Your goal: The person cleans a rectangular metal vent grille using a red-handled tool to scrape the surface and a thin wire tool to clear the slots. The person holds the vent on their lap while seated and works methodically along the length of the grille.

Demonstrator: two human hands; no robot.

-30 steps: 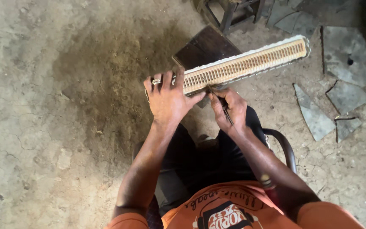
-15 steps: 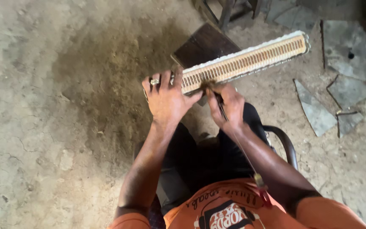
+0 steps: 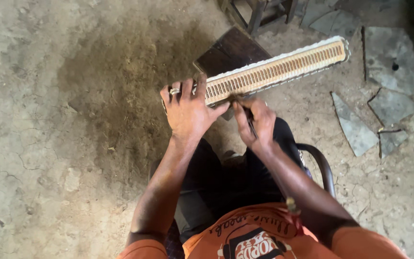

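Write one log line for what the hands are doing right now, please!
left hand: grips end of long slotted panel | right hand: holds thin dark tool at panel edge | under panel: dark wooden block

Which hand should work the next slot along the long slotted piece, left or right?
Probably the right hand: it holds a thin dark tool with its tip at the near edge of the long cream slotted metal strip. The left hand grips the strip's end, steadying it.

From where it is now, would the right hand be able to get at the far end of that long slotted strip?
Probably not without shifting: the right hand works with a thin tool at the slotted strip near end, beside the left hand.
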